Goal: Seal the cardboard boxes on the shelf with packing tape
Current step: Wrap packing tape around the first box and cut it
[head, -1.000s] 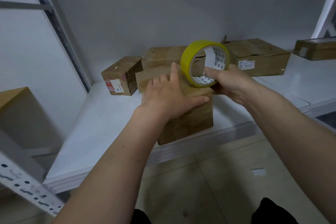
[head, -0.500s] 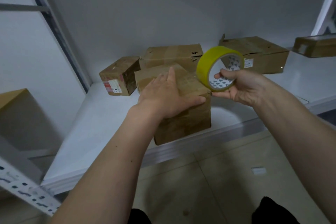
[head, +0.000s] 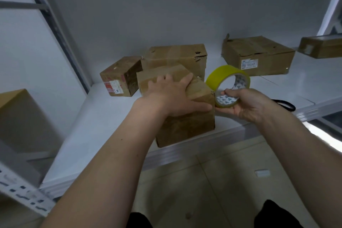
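A brown cardboard box (head: 187, 127) stands at the front edge of the white shelf (head: 88, 126). My left hand (head: 172, 96) lies flat on its top, fingers straight and thumb along the near right edge. My right hand (head: 246, 105) grips a roll of yellow packing tape (head: 226, 79) just off the box's upper right corner, thumb inside the core. The roll touches or nearly touches that corner.
Behind stand a small box with a red label (head: 120, 77), a larger box (head: 177, 57) and a wide flat box (head: 259, 55) at back right. Another box (head: 322, 46) sits far right. A black-handled tool (head: 285, 104) lies on the shelf. A grey upright (head: 55, 29) rises left.
My right hand has carried the tape roll from above the box top rightward and down to its right corner. My left hand stayed pressed on the top.
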`<state>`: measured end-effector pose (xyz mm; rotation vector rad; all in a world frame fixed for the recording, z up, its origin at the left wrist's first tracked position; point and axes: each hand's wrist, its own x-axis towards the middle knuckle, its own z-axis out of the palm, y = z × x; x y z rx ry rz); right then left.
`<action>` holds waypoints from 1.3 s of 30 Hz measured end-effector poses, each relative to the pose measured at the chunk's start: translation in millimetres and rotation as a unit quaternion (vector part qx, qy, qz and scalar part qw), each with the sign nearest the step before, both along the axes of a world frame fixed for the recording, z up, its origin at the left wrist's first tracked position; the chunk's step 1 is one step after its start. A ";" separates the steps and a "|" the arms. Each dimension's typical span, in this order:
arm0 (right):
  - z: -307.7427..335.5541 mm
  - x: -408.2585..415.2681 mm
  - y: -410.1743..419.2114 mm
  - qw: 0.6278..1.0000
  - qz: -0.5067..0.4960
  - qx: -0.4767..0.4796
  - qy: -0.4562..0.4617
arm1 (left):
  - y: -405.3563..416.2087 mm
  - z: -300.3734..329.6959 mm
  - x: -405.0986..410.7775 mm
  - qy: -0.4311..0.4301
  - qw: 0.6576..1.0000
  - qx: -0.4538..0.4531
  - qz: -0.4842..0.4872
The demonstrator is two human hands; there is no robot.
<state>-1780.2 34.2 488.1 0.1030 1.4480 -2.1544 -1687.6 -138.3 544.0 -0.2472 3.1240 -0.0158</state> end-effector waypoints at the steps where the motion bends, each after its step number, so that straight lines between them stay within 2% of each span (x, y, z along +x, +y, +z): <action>1: 0.0 0.6 0.4 1.000 0.002 -0.009 -0.004 | 0.6 0.8 -1.7 -0.003 1.000 -0.009 0.002; 4: -4.5 6.2 -1.6 0.998 0.007 -0.058 -0.023 | -0.2 -1.7 -1.3 0.008 1.000 0.021 0.017; 7: -13.7 13.7 -11.2 0.997 0.014 -0.081 0.001 | -4.8 -5.5 1.7 0.032 0.999 0.038 0.021; 13: -5.7 24.1 -29.7 0.995 0.080 0.001 0.063 | -20.9 -10.7 15.6 0.104 0.990 0.092 0.017; 15: 11.4 26.7 -34.9 0.993 0.077 0.013 0.089 | -30.1 -12.7 23.4 0.141 0.978 0.153 0.015; 17: 37.5 30.0 -39.2 0.985 0.066 0.048 0.151 | -36.1 -17.8 28.8 0.205 0.949 0.241 0.001; 19: 68.5 34.7 -42.4 0.954 0.035 0.153 0.257 | -35.4 -27.2 29.9 0.270 0.913 0.305 -0.027; 21: 95.3 40.3 -45.5 0.887 0.010 0.275 0.371 | -29.8 -36.0 27.9 0.314 0.888 0.332 -0.049; 23: 113.4 46.7 -50.4 0.817 0.015 0.353 0.456 | -23.6 -40.9 25.7 0.358 0.863 0.350 -0.069; 25: 120.3 53.7 -55.2 0.766 0.064 0.416 0.485 | -19.1 -42.7 24.8 0.399 0.838 0.360 -0.091; 27: 116.6 57.1 -55.3 0.750 0.081 0.445 0.483 | -16.7 -44.9 24.6 0.417 0.822 0.374 -0.100; 31: 101.7 63.1 -52.5 0.760 0.054 0.421 0.493 | -17.3 -48.8 24.4 0.416 0.833 0.354 -0.089; 34: 107.9 63.9 -56.9 0.732 0.046 0.430 0.527 | -23.4 -49.8 21.3 0.404 0.835 0.361 -0.092; 37: 122.4 63.8 -60.5 0.710 0.055 0.435 0.551 | -24.3 -46.5 22.5 0.384 0.855 0.340 -0.082; 39: 125.1 57.9 -58.9 0.739 0.046 0.409 0.533 | -23.2 -42.1 26.0 0.373 0.874 0.301 -0.081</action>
